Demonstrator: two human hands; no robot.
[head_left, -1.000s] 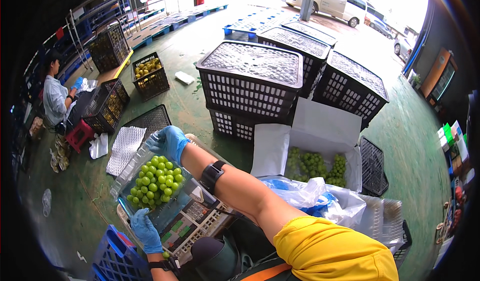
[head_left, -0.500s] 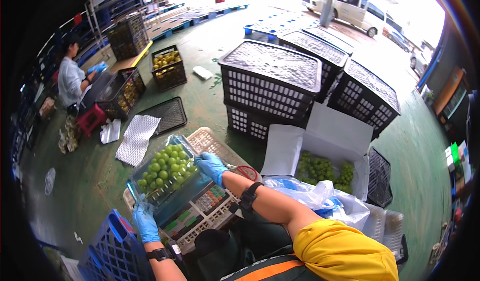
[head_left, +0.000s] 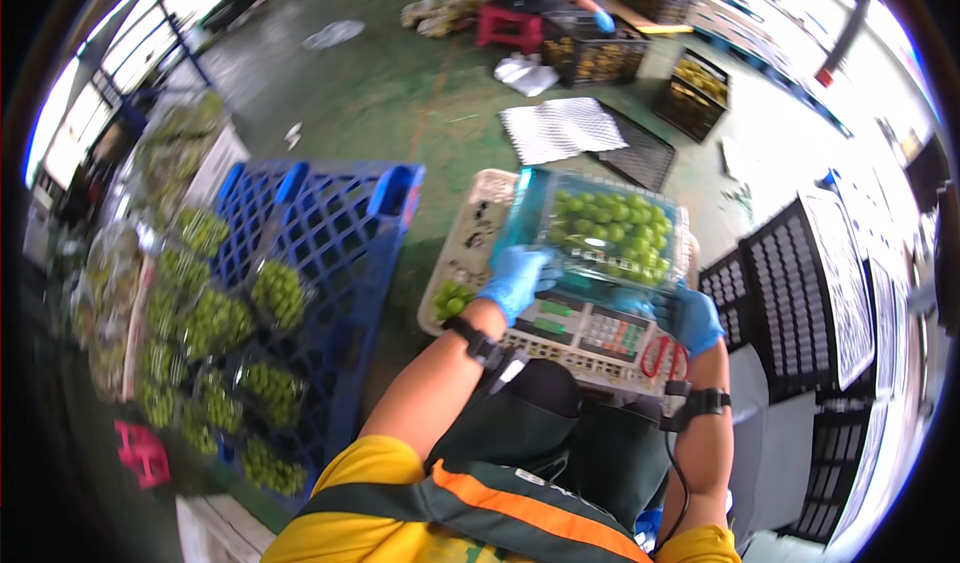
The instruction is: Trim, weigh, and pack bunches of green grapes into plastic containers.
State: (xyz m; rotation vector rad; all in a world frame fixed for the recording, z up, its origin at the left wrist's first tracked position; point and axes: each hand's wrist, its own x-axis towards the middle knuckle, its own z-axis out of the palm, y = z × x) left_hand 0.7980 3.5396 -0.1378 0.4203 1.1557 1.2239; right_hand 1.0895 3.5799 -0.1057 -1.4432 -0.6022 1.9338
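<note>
A clear plastic clamshell box (head_left: 600,281) of green grapes (head_left: 612,231) sits over a scale with a keypad (head_left: 612,334), which rests on an upturned beige crate (head_left: 462,225). My left hand (head_left: 517,281), in a blue glove, grips the box at its near left edge. At the near right corner, my gloved right hand (head_left: 697,320) closes on the same box; its fingertips are blurred and partly hidden. Red-handled scissors (head_left: 659,357) lie on the crate beside the keypad, close to my right wrist. A small cluster of grapes (head_left: 455,300) lies on the crate's left end.
To my left, a blue plastic pallet (head_left: 335,225) bears several packs of grapes (head_left: 218,323). Black crates (head_left: 790,281) stand on the right. Silvery padding (head_left: 562,130) and a black lid (head_left: 645,153) lie ahead, before a co-worker's black crate (head_left: 595,55) and red stool (head_left: 508,29).
My view has swung left, bringing the pallet of grape packs into sight. Both hands stay at the box, which now sits straighter in front of me; my right hand has shifted to its near right corner.
</note>
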